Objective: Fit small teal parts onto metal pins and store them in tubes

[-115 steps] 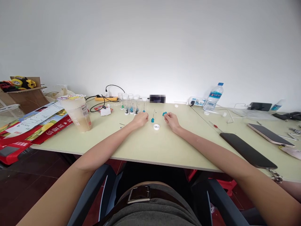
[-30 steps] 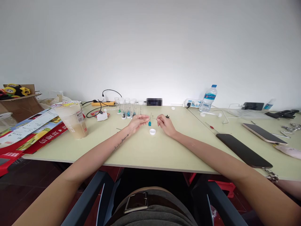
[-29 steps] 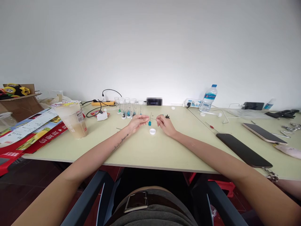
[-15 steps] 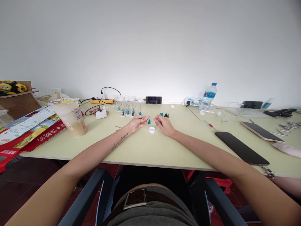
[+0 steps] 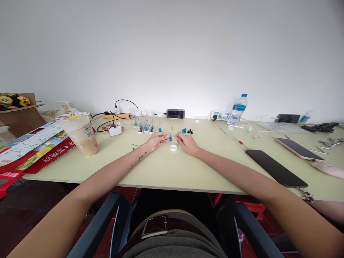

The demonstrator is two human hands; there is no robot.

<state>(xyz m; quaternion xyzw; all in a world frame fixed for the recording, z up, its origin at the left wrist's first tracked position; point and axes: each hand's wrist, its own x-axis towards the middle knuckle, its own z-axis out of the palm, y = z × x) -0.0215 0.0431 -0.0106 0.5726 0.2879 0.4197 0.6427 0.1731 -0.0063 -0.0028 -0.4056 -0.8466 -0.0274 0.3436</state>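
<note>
Desk (image 5: 161,168) beneath them, my pinched left hand (image 5: 158,140) and right hand (image 5: 188,142) flank a blue piece (image 5: 170,139); what they grip, I cannot tell.

At the centre, a blue piece (image 5: 170,139) sits at the fingertips of the left hand (image 5: 158,140), too small to tell whether it is pinched; anything inside the curled right hand (image 5: 188,143) is hidden. Above them, the display (image 5: 175,114) is blurred into blocks. Left of centre, tubes (image 5: 145,120) overlap, their contents too small to identify. The left edge cuts off a box (image 5: 20,118) and a clear cup (image 5: 4,134). Lower right, another forearm (image 5: 328,210) is cropped, partly hidden behind the right arm (image 5: 242,175).
</note>
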